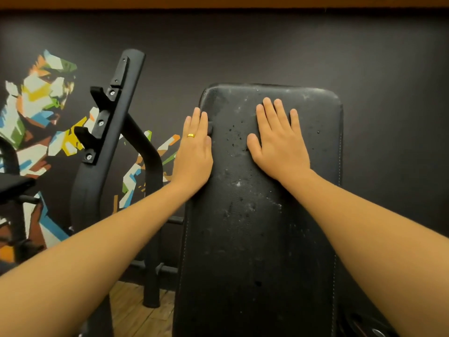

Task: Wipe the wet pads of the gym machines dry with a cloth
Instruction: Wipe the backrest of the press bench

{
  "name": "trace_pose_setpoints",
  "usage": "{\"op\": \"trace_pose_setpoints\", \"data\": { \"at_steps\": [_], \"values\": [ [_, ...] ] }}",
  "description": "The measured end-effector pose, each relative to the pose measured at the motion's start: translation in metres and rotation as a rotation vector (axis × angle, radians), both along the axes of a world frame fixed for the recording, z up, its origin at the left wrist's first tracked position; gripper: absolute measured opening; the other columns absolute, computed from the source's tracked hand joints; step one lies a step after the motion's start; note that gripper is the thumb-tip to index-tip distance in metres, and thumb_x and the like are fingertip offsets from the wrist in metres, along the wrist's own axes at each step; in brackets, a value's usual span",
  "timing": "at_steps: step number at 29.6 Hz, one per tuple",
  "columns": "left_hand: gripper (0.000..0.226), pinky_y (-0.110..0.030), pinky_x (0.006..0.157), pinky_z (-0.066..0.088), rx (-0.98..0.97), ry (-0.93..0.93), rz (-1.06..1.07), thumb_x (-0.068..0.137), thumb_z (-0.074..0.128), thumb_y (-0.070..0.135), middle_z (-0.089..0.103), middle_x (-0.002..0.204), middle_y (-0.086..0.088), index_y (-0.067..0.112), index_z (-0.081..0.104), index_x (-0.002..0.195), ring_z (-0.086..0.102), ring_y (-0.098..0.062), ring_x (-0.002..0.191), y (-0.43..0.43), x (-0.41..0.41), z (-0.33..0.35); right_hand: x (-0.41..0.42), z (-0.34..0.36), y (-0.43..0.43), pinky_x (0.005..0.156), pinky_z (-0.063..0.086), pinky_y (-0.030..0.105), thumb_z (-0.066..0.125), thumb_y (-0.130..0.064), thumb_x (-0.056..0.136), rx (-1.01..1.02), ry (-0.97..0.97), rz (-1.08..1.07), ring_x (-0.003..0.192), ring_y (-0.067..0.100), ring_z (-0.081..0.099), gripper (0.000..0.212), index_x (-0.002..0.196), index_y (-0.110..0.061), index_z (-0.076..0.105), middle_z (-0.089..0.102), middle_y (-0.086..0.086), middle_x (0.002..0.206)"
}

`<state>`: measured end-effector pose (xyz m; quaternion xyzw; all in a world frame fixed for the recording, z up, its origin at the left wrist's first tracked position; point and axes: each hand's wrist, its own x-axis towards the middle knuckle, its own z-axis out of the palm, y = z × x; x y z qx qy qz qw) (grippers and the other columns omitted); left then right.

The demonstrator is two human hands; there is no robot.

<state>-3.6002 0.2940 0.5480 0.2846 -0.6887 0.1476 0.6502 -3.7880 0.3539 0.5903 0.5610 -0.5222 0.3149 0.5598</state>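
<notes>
Droplets bead on the black backrest pad, which stands in front of the dark wall. The right grip lies flat and wide on the pad near its top edge, fingers straight, holding nothing. The left grip, wearing a gold ring, rests flat against the pad's left edge, fingers straight, also holding nothing. A black rack upright stands to the left, before a painted mural.

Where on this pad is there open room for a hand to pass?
Free: the lower pad between the forearms, and the strip right of the right hand to the stitched edge. Crowded: upper left, where the left hand lies along the pad's edge.
</notes>
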Motion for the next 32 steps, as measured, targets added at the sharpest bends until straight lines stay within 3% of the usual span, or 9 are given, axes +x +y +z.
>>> {"op": "trace_pose_setpoints", "data": {
  "at_steps": [5,7,10,12,17,22,28,32],
  "values": [
    [0.056,0.008,0.101,-0.005,0.034,0.046,-0.053,0.109,0.034,0.014,0.001,0.17,0.003,0.014,0.014,0.161,-0.003,-0.014,0.156,0.006,0.0,-0.04,0.001,-0.001,0.001,0.126,0.003,0.052,0.022,-0.044,0.101,0.007,-0.002,0.009,0.157,0.028,0.004,0.07,0.161,-0.007,0.016,0.011,0.012,0.169],
    [0.056,0.007,0.102,-0.004,0.017,0.026,-0.019,0.109,0.034,0.014,0.002,0.17,0.001,0.013,0.014,0.161,-0.003,-0.017,0.156,0.005,0.001,-0.029,0.001,-0.001,0.001,0.126,0.004,0.052,0.023,-0.043,0.101,-0.003,0.0,0.007,0.157,0.029,0.005,0.07,0.161,-0.007,0.017,0.012,0.012,0.169],
    [0.055,-0.012,0.114,0.003,0.01,0.009,0.001,0.11,0.032,0.014,0.001,0.17,-0.002,0.011,0.012,0.161,-0.004,-0.021,0.156,0.002,0.001,-0.005,0.002,-0.002,0.001,0.126,0.005,0.052,0.024,-0.043,0.101,-0.012,0.004,0.014,0.156,0.029,0.007,0.07,0.16,-0.006,0.018,0.013,0.012,0.169],
    [0.055,-0.015,0.116,0.003,0.007,0.003,-0.009,0.11,0.032,0.014,0.001,0.17,-0.002,0.011,0.012,0.161,-0.003,-0.021,0.156,0.001,0.001,-0.004,0.003,-0.001,0.0,0.126,0.006,0.053,0.023,-0.043,0.101,-0.018,0.006,0.013,0.156,0.03,0.007,0.07,0.16,-0.006,0.019,0.014,0.012,0.169],
    [0.056,0.001,0.109,-0.004,0.023,0.037,-0.067,0.109,0.034,0.014,0.004,0.17,0.002,0.014,0.013,0.161,0.0,-0.014,0.156,-0.001,0.002,-0.045,0.002,-0.003,0.0,0.126,0.006,0.053,0.023,-0.043,0.101,-0.014,0.002,0.008,0.156,0.029,0.007,0.07,0.16,-0.007,0.019,0.014,0.012,0.169],
    [0.058,-0.002,0.113,-0.001,0.056,0.071,-0.126,0.109,0.037,0.014,0.003,0.169,0.009,0.018,0.012,0.161,-0.001,-0.007,0.155,0.01,0.002,-0.106,0.004,-0.006,-0.001,0.126,0.005,0.052,0.024,-0.042,0.103,-0.023,-0.022,0.016,0.157,0.029,0.007,0.067,0.161,-0.008,0.018,0.013,0.011,0.169],
    [0.056,0.007,0.103,0.0,0.035,0.073,-0.052,0.108,0.036,0.01,0.007,0.17,0.001,0.01,0.016,0.161,0.002,-0.017,0.156,0.008,0.0,-0.071,0.006,-0.007,-0.002,0.126,0.005,0.052,0.024,-0.041,0.103,-0.037,-0.028,0.018,0.156,0.029,0.007,0.066,0.161,-0.009,0.019,0.014,0.01,0.169],
    [0.056,0.008,0.103,0.004,-0.005,0.048,-0.046,0.108,0.038,0.008,0.009,0.169,-0.001,0.009,0.018,0.16,0.003,-0.017,0.156,0.01,0.001,-0.09,0.006,-0.009,-0.002,0.126,0.004,0.051,0.023,-0.04,0.104,-0.037,-0.039,0.015,0.157,0.029,0.006,0.066,0.161,-0.009,0.017,0.013,0.009,0.169]
  ]
}}
